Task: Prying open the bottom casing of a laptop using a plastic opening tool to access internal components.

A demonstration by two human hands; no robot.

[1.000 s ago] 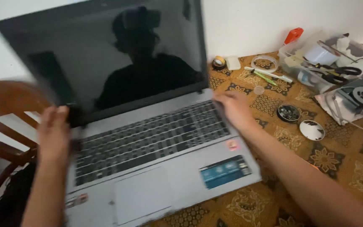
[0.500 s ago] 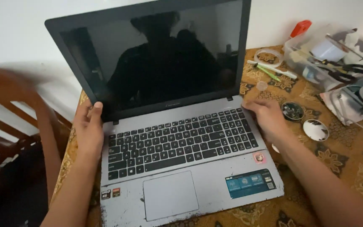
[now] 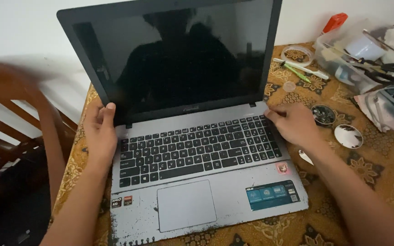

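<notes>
Left hand [image 3: 100,132] gripped laptop [image 3: 197,182] at its left hinge corner; right hand [image 3: 295,123] lay curled, fingertips on right edge.

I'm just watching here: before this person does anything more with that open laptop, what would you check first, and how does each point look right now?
1. Left hand has a hold on the laptop: ok, it grips the left edge by the hinge, thumb on the corner of the screen.
2. Right hand is placed: ok, its fingertips rest at the keyboard's upper right corner.
3. Laptop sits fully on the table: ok, as far as can be seen.
4. Screen is on: not ok, it is dark and shows only reflections.
5. Small round dishes stand apart from the laptop: ok, but close to the right wrist.
6. Wooden chair is out of the way: cannot tell, blurred.
</notes>
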